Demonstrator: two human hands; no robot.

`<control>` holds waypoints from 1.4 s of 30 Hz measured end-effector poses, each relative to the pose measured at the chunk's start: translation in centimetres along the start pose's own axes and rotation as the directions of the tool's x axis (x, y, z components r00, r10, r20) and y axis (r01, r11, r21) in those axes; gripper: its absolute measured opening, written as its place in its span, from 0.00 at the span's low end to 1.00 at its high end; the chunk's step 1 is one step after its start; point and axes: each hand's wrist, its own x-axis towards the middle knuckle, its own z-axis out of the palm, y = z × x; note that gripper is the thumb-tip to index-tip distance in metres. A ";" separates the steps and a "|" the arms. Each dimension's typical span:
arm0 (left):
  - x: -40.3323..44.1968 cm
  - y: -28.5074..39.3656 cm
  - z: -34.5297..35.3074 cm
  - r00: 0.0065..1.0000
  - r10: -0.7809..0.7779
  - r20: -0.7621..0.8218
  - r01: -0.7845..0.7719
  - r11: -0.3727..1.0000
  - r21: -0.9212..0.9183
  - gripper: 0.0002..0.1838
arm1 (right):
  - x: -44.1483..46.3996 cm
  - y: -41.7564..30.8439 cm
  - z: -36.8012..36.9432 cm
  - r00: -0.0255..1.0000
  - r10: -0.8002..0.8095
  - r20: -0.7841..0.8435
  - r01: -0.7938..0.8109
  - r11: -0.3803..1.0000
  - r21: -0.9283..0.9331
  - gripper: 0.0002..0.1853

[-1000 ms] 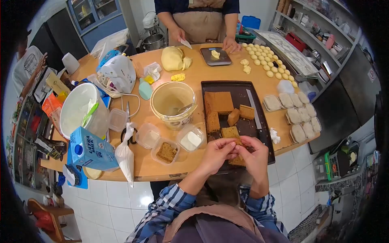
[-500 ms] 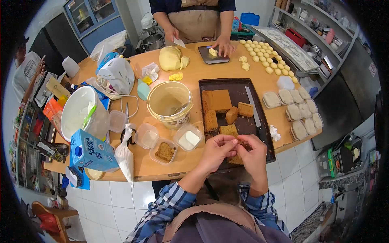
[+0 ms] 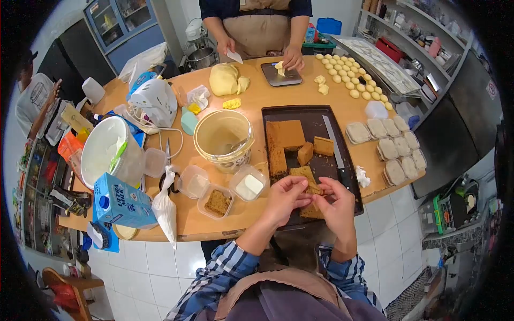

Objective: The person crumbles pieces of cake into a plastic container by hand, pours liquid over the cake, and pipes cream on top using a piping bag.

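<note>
Over the near part of the dark baking tray (image 3: 342,140), my left hand (image 3: 286,200) and my right hand (image 3: 336,203) pinch a small piece of brown sponge cake (image 3: 314,189) between their fingertips. Beneath and beyond the fingers lie cut cake pieces (image 3: 301,172), partly hidden by my hands. A larger cake block (image 3: 286,134) sits at the tray's far left, with smaller chunks beside it. Along the tray's right side rests a long knife (image 3: 333,140). Left of my hands stand a clear tub with cake in it (image 3: 217,202) and a tub with white cream (image 3: 249,184).
A large cream-coloured bucket (image 3: 224,136), a piping bag (image 3: 165,208), a milk carton (image 3: 122,200) and a white bowl (image 3: 110,150) crowd the left. Filled tubs (image 3: 396,147) stand right. Opposite, a co-worker's hand (image 3: 293,58) holds dough over a scale (image 3: 281,78).
My fingers have parted slightly, and more of the cake piece shows between them. Across the table, the co-worker's hand has lifted dough off the scale.
</note>
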 end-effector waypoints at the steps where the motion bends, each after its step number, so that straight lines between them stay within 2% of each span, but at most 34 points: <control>1: -0.1 0.0 0.2 1.000 0.014 0.009 -0.014 0.999 0.031 0.14 | 0.1 0.1 0.0 1.000 -0.009 0.000 0.009 1.000 0.005 0.20; 2: -0.3 0.1 0.3 0.999 0.029 0.020 -0.030 0.998 0.062 0.15 | 0.1 0.1 -0.1 1.000 -0.002 0.004 0.002 1.000 0.003 0.20; 5: 0.3 -0.8 -0.8 0.966 0.173 0.194 -0.214 0.953 0.215 0.20 | 0.1 0.1 -0.3 1.000 0.013 0.026 -0.013 1.000 -0.002 0.20; 9: 0.1 -0.1 -0.7 0.952 0.177 0.250 -0.259 0.903 0.344 0.20 | 0.1 0.4 -0.7 0.997 -0.008 0.077 0.008 1.000 0.004 0.22; 12: -0.2 0.4 -0.8 0.964 0.110 0.241 -0.202 0.895 0.397 0.18 | 0.1 0.5 -0.9 0.996 0.011 0.090 -0.016 0.998 0.054 0.23; 15: 0.0 0.2 -0.9 0.955 0.130 0.266 -0.213 0.925 0.314 0.17 | 0.1 0.3 -0.9 0.993 0.085 0.079 -0.097 0.981 0.166 0.25; 19: 0.0 0.3 -1.1 0.955 0.134 0.264 -0.228 0.903 0.364 0.16 | 0.0 0.7 -0.8 0.990 0.130 0.056 -0.141 0.937 0.320 0.27; 24: -0.2 0.3 -1.0 0.956 0.138 0.259 -0.229 0.903 0.363 0.13 | -0.1 0.9 -0.8 0.990 0.123 0.068 -0.139 0.932 0.335 0.25; 30: 0.0 -0.3 -0.9 0.944 0.153 0.293 -0.231 0.940 0.252 0.11 | -0.3 0.8 -1.1 0.989 0.120 0.084 -0.141 0.932 0.335 0.23; 37: -0.1 0.1 -0.2 0.953 0.092 0.288 -0.214 0.878 0.428 0.09 | -0.5 1.5 -1.5 0.990 0.094 0.109 -0.131 0.902 0.412 0.21; 40: -0.3 0.2 0.0 0.949 0.094 0.301 -0.237 0.843 0.483 0.09 | -0.5 1.5 -1.9 0.988 0.097 0.119 -0.131 0.938 0.321 0.23; 42: -0.3 -0.1 -0.2 0.948 0.103 0.301 -0.251 0.823 0.510 0.10 | -0.5 1.5 -2.0 0.988 0.095 0.124 -0.132 0.933 0.335 0.23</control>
